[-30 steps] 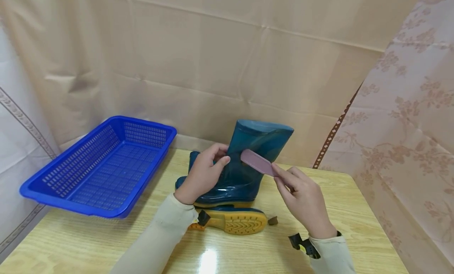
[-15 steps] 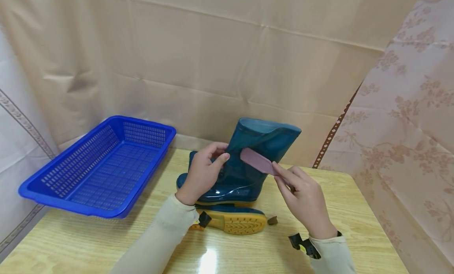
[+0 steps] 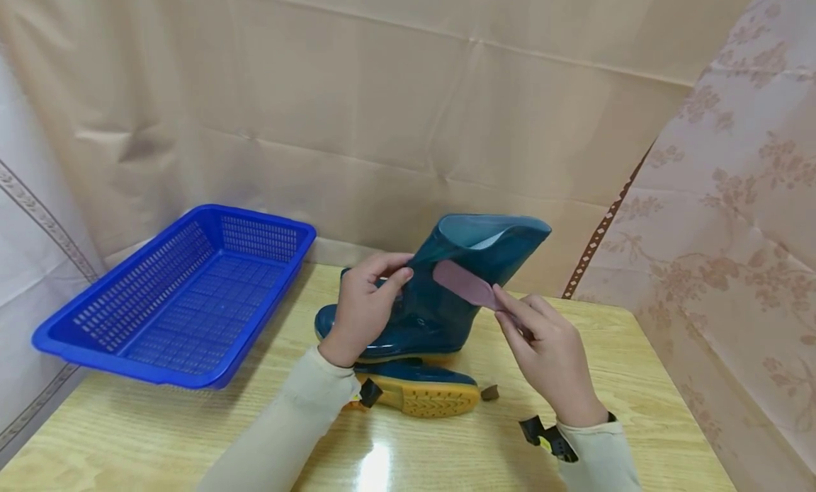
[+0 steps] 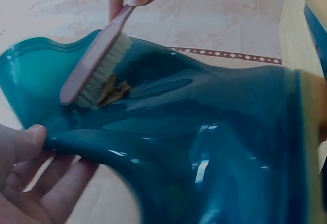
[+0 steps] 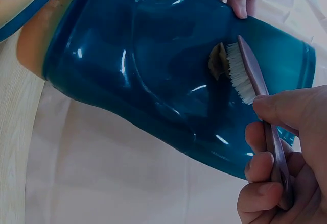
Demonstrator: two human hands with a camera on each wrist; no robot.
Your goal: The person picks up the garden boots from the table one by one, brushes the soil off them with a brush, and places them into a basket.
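A dark teal rubber boot (image 3: 436, 315) with a yellow sole stands mid-table, its shaft leaning right. My left hand (image 3: 365, 304) pinches the shaft's left edge, thumb on one side and fingers on the other. A mauve-handled brush (image 3: 462, 283) is gripped by its handle in my right hand (image 3: 548, 350). Its pale bristles (image 5: 239, 73) are against the upper shaft, beside a crumpled brown scrap (image 5: 218, 61) like dry leaf or mud. Before the upright boot a second boot (image 3: 440, 398) lies on its side, partly behind my left wrist, tread towards me.
A blue plastic basket (image 3: 127, 368) with perforated walls stands on the left of the wooden table (image 3: 605, 379). Near the lying boot's toe is a small brown scrap (image 3: 489, 393). A beige curtain (image 3: 357, 124) hangs behind the table, and a floral one (image 3: 752, 195) hangs at the right.
The boot's shaft has tipped further right, and more of its opening shows. My right hand and the brush have shifted slightly up and right. My left hand keeps nearly the same place.
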